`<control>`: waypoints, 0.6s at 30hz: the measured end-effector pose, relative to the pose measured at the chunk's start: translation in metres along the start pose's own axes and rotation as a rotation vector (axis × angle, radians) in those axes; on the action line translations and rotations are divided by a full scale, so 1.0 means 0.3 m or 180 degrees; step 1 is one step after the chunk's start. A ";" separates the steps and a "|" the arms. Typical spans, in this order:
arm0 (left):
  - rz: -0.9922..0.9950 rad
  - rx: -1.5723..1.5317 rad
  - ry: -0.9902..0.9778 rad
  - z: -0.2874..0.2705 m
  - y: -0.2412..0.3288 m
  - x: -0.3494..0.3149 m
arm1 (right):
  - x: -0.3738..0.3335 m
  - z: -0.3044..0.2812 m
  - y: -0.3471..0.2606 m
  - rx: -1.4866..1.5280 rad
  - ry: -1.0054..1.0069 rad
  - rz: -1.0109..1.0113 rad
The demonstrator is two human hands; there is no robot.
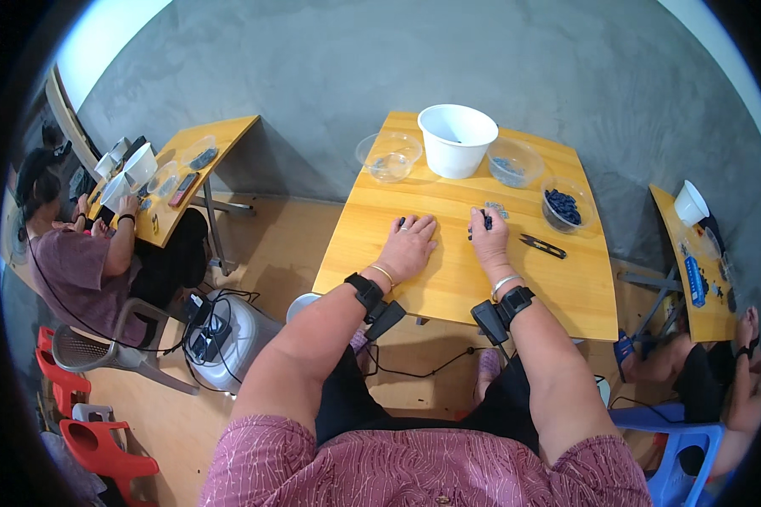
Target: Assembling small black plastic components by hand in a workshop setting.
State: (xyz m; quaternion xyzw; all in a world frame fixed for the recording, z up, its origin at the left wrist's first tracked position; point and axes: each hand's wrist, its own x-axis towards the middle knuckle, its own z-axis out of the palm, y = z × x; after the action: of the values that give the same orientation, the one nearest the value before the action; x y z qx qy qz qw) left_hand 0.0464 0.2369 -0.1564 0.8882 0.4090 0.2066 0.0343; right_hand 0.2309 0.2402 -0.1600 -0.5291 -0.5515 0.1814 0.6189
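My left hand point(407, 248) rests palm down over the wooden table point(372, 287), its fingers bent and a small dark piece point(402, 221) poking out at their far side. What else lies under that palm is hidden. My right hand point(489, 243) is closed around another small dark piece point(487, 222), which shows between the fingers. Small pale, clear bits point(496, 208) lie just beyond it. To its right is a pair of black thread snips point(543, 246). A clear tub point(564, 207) of dark blue pieces sits past the snips.
Toward the wall stand a white bucket point(457, 139), a clear bowl point(389, 158) and another clear bowl point(516, 162) with small contents. A co-worker point(93, 245) sits at the left table point(228, 139); another person's hand point(748, 329) is by the right table point(710, 321). Cables point(423, 373) cross the floor.
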 end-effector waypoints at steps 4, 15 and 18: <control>-0.0017 -0.0039 0.0340 0.011 0.017 -0.012 | 0.015 0.040 0.000 -0.1035 0.0207 -0.0820; -0.0060 -0.0004 0.0461 0.000 0.033 -0.022 | 0.058 0.135 0.000 -0.2211 -0.0688 -0.1010; -0.0049 0.0057 0.0472 -0.002 0.032 -0.021 | 0.075 0.134 0.013 -0.2237 -0.0868 -0.1072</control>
State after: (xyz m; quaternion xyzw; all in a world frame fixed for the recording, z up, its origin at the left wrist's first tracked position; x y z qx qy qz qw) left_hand 0.0494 0.2257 -0.1556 0.8675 0.4191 0.2679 -0.0025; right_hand 0.2046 0.2780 -0.1591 -0.5817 -0.7357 -0.0532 0.3428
